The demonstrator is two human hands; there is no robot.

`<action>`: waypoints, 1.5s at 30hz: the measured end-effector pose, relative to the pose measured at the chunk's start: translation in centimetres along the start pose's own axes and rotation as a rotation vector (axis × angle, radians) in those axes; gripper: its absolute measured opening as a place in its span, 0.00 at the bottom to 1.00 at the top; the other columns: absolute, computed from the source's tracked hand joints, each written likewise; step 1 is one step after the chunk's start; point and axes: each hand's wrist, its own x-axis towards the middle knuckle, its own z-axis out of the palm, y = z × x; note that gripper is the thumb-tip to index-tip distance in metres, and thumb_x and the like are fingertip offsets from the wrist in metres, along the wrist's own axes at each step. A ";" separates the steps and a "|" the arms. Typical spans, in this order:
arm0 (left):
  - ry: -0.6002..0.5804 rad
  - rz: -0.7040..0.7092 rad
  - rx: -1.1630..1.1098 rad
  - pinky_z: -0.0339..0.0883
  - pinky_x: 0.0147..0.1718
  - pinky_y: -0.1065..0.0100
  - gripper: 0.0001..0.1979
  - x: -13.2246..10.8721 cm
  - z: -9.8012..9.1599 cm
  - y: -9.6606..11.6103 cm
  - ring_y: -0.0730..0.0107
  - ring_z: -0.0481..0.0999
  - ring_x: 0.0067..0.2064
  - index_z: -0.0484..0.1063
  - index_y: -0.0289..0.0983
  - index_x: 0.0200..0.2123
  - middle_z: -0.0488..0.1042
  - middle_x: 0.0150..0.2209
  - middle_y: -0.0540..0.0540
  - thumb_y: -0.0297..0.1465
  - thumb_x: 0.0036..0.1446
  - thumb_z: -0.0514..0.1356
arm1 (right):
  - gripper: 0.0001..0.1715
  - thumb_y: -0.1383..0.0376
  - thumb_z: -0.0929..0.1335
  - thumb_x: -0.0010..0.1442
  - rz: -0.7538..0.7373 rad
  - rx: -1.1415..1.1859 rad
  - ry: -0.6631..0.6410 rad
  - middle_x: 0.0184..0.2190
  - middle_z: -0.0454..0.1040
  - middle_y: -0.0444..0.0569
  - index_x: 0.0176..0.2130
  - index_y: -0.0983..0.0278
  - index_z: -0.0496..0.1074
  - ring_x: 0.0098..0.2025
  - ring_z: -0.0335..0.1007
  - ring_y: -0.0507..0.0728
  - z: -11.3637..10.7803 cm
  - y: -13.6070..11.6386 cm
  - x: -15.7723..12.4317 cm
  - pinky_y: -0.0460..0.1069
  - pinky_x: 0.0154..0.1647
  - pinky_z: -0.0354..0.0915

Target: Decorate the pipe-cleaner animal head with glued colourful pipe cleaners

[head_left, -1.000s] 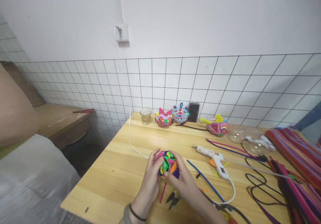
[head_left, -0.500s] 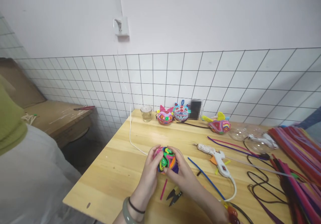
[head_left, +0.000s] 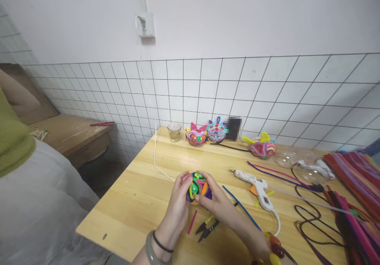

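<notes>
Between my two hands is a round ball (head_left: pixel 199 185) covered in coloured pipe cleaners, with green, yellow, pink, orange and black swirls. My left hand (head_left: pixel 179 193) wraps its left side. My right hand (head_left: pixel 214 195) holds its right side, the thumb pressing on the front. Just below, on the wooden table (head_left: pixel 139 201), lie a short pink pipe cleaner piece (head_left: pixel 192 222) and small thread snips (head_left: pixel 207 228), partly under my right wrist. A blue pipe cleaner (head_left: pixel 242 206) lies to the right of my hands.
A white glue gun (head_left: pixel 257 185) lies on the right, its cord curling forward. Finished pipe-cleaner figures (head_left: pixel 196 135) and a glass cup (head_left: pixel 174 132) stand along the back. Clear plastic balls (head_left: pixel 286 159) and pipe-cleaner bundles (head_left: pixel 353 182) are at the right. A person (head_left: pixel 38 185) stands at the left.
The ball stays in both hands, turned slightly, with the right thumb still on its front. My view has shifted a little, and more of the snips shows.
</notes>
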 end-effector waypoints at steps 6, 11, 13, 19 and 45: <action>0.055 -0.033 -0.060 0.66 0.38 0.68 0.20 0.1 0.8 -0.2 0.66 0.75 0.37 0.71 0.35 0.38 0.75 0.35 0.46 0.32 0.41 0.70 | 0.33 0.65 0.70 0.51 0.091 0.252 -0.050 0.52 0.67 0.50 0.55 0.58 0.59 0.54 0.65 0.60 -0.4 -0.2 0.2 0.55 0.56 0.62; 0.096 -0.103 -0.134 0.66 0.34 0.68 0.17 0.3 1.1 -0.1 0.68 0.75 0.33 0.71 0.36 0.36 0.76 0.31 0.48 0.28 0.41 0.69 | 0.33 0.63 0.72 0.48 0.168 0.365 -0.096 0.47 0.72 0.46 0.52 0.57 0.60 0.50 0.69 0.59 -0.8 -1.0 0.6 0.55 0.54 0.63; 0.094 -0.123 -0.165 0.66 0.33 0.69 0.12 0.3 1.1 0.2 0.69 0.74 0.31 0.71 0.35 0.34 0.76 0.29 0.49 0.27 0.43 0.68 | 0.32 0.62 0.73 0.47 0.174 0.380 -0.106 0.45 0.72 0.46 0.51 0.57 0.61 0.49 0.69 0.59 -0.9 -1.1 0.8 0.55 0.53 0.63; 0.118 -0.221 -0.262 0.66 0.32 0.69 0.08 0.0 1.9 1.5 0.69 0.73 0.27 0.74 0.33 0.25 0.76 0.25 0.47 0.28 0.55 0.59 | 0.34 0.60 0.73 0.47 0.189 0.352 -0.189 0.45 0.72 0.45 0.52 0.56 0.61 0.48 0.69 0.58 -1.4 -1.2 1.6 0.54 0.51 0.63; -0.046 -0.276 -0.217 0.72 0.39 0.66 0.10 -0.3 -2.2 2.3 0.66 0.77 0.37 0.76 0.33 0.38 0.79 0.39 0.41 0.33 0.57 0.60 | 0.32 0.65 0.75 0.47 0.127 0.320 -0.436 0.46 0.72 0.45 0.51 0.60 0.66 0.48 0.68 0.57 -2.5 -2.5 4.1 0.52 0.51 0.62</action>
